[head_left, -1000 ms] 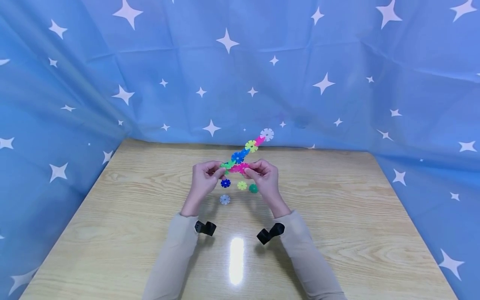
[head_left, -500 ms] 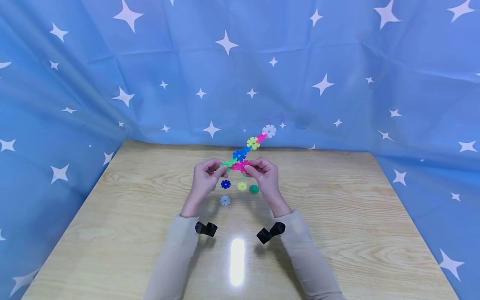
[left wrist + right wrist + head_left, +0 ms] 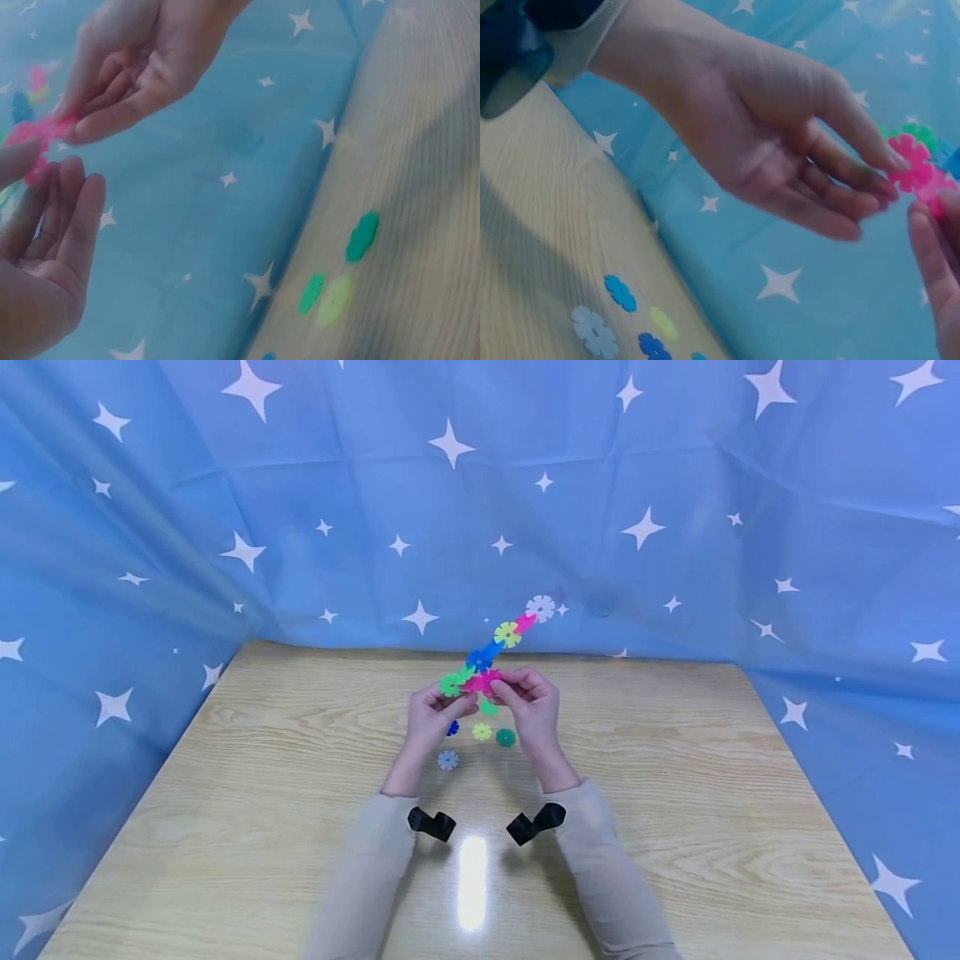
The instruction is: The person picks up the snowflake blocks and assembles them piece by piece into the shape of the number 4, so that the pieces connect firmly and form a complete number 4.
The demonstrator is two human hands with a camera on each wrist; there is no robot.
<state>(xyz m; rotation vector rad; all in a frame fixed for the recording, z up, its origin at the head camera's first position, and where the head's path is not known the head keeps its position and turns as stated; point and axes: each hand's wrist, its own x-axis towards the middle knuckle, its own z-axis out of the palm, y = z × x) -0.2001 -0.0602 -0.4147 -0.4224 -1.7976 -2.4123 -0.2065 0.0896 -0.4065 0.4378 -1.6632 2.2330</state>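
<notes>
Notched plastic snowflake discs are joined into a chain that rises toward the upper right in the head view. It runs from a green disc (image 3: 452, 684) through a blue disc (image 3: 478, 661) and a yellow disc (image 3: 507, 634) to a white disc (image 3: 540, 608) at its tip. At the lower end, my left hand (image 3: 437, 720) pinches a pink disc (image 3: 934, 195) between thumb and fingers. Opposite it, my right hand (image 3: 534, 706) pinches an adjoining pink disc (image 3: 910, 161) by its edge. Fingers partly cover both pink discs.
Several loose discs lie on the wooden table (image 3: 675, 793) below the hands: a dark green disc (image 3: 506, 737), a yellow disc (image 3: 482, 732) and a pale blue disc (image 3: 447, 760) among them. A blue star-patterned curtain (image 3: 360, 485) hangs behind the table's far edge.
My left hand has shifted right, from the green disc to a pink one, uncovering the green disc. The chain has risen slightly. My right hand still pinches its pink disc.
</notes>
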